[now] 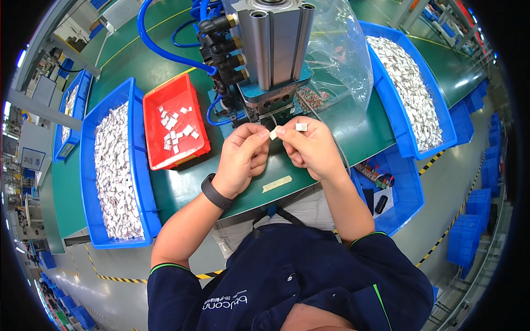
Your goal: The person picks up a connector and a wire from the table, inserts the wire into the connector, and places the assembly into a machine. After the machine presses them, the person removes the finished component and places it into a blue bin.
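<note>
My left hand [244, 154] and my right hand [312, 148] meet in front of the pneumatic press [273, 60], fingers closed in a pinch. Between their fingertips is a small white plastic connector [273, 133], partly covered by the fingers. A second white connector [301, 127], with slots along its face, sits against the curled fingers of my right hand. The lower tooling of the press lies just beyond my fingertips, and my hands partly hide it.
A red tray [205, 140] with scattered white connectors stands left of the press. Blue bins full of white connectors flank the table, one left [132, 160], one right [381, 71]. A clear plastic bag [345, 60] and blue air hoses [144, 33] surround the press. Tape [277, 184] marks the green tabletop.
</note>
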